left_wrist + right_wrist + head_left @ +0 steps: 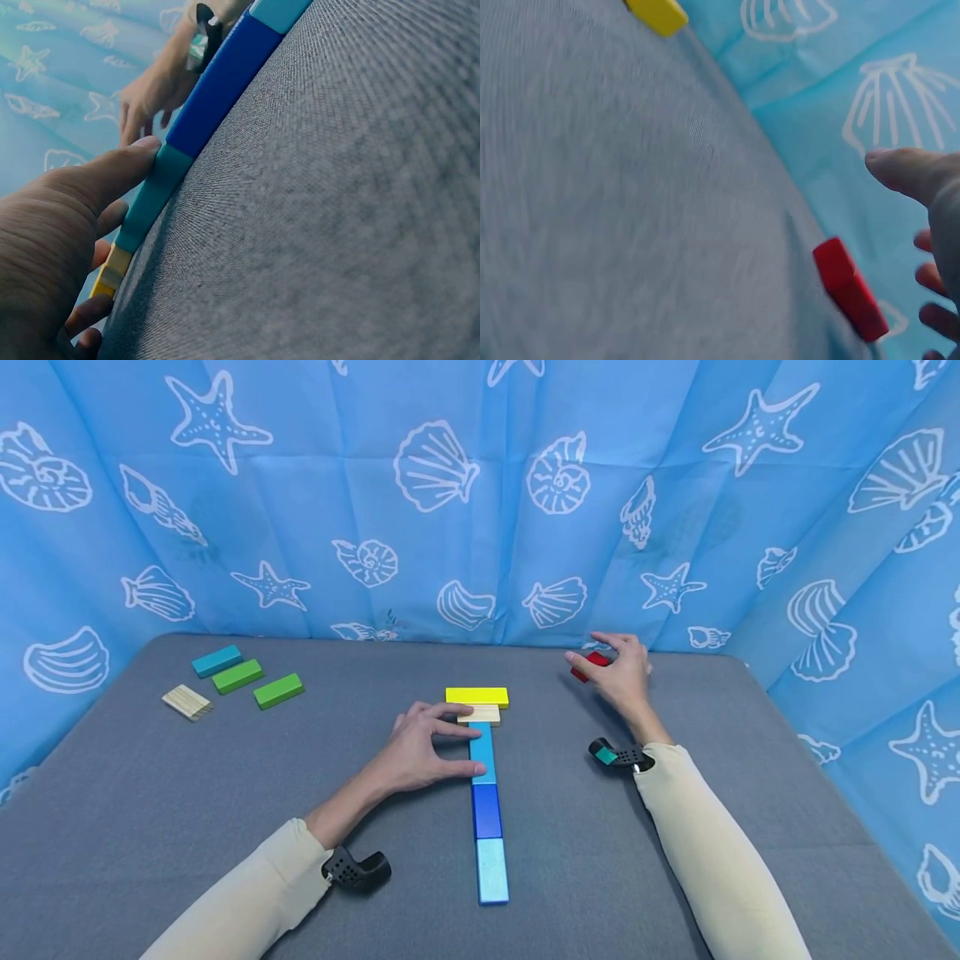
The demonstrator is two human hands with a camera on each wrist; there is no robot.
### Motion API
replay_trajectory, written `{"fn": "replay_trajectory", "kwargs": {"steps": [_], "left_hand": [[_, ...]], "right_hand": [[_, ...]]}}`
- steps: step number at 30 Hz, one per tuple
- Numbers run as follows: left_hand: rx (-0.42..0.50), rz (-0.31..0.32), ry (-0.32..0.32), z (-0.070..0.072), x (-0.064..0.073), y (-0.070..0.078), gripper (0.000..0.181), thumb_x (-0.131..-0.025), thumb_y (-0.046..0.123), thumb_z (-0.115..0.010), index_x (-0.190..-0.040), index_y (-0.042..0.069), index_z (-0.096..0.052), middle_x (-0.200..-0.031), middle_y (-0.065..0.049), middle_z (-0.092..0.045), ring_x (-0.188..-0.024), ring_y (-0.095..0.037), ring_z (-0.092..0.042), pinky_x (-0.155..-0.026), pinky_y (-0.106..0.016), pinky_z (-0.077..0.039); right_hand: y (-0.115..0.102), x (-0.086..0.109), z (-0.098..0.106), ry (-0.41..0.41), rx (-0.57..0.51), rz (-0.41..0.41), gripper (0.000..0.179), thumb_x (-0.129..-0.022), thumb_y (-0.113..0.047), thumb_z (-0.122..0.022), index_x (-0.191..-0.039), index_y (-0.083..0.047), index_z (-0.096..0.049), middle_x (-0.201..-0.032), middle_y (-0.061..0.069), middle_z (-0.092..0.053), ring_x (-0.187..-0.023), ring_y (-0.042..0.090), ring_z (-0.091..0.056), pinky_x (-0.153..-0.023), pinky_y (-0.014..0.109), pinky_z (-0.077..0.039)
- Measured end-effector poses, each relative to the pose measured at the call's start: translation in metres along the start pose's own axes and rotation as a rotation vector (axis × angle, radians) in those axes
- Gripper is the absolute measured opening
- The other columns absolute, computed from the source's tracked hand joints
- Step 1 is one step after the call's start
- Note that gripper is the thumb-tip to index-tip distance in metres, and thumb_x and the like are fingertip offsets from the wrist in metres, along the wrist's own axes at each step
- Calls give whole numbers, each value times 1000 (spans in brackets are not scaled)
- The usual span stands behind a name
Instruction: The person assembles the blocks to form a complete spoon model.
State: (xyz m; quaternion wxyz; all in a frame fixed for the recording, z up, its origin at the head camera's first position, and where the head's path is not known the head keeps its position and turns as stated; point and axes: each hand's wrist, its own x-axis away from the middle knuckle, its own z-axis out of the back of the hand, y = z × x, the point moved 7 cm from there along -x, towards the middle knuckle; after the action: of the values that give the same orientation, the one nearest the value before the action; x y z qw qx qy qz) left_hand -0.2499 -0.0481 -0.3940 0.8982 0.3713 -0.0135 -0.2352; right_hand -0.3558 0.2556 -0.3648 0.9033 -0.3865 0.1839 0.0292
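Observation:
My left hand (412, 752) reaches over a row of blocks, fingers spread. Its thumb touches a teal block (486, 752), and a fingertip lies over a pale wooden block (489, 715). Beyond that, a yellow block (477, 696) lies crosswise at the row's far end. Toward me the row continues with a dark blue block (487, 812) and a light blue block (492, 871). My right hand (624, 675) hovers at the back right over a red block (851, 289). Thumb and fingers are spread, and the right wrist view shows them apart from the red block.
At the back left lie a blue block (217, 661), two green blocks, one nearer the edge (237, 677) and one to its right (278, 691), and a ridged pale wooden piece (186, 702). A blue shell-print curtain (510, 552) hangs behind the grey table (360, 893).

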Motion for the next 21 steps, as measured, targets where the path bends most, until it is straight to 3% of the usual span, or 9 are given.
{"fn": "replay_trajectory", "kwargs": {"steps": [5,13,17,21], "left_hand": [[2,0,-1,0,0,0,49,-78,51,-85,-120,26,-77,-147,5,-54,-135,-27,-38,-103,-55,-30],[0,2,1,0,1,0,49,-78,50,-86,-120,26,-77,-147,5,-54,-135,-27,-38,-104,-55,-30],[-1,4,5,0,0,0,49,-77,51,-86,-120,26,-77,-147,5,-54,-135,-27,-38,-104,-55,-30],[-1,2,7,0,0,0,49,-77,50,-86,-120,26,-77,-147,5,-54,-135,-27,-38,-103,-55,-30]], "right_hand": [[15,4,1,6,52,-100,73,-85,-46,-80,-140,-3,-59,-139,24,-43,-133,42,-32,-104,64,-14],[24,5,-2,-13,161,-166,78,-80,-53,-82,-135,-1,-63,-135,25,-46,-129,42,-36,-99,65,-17],[25,5,-5,-53,176,-161,74,-81,-49,-82,-135,-2,-64,-134,26,-46,-128,44,-35,-99,67,-16],[21,3,-10,-128,176,-105,75,-82,-49,-81,-138,-4,-62,-135,28,-44,-128,47,-33,-97,69,-14]]}}
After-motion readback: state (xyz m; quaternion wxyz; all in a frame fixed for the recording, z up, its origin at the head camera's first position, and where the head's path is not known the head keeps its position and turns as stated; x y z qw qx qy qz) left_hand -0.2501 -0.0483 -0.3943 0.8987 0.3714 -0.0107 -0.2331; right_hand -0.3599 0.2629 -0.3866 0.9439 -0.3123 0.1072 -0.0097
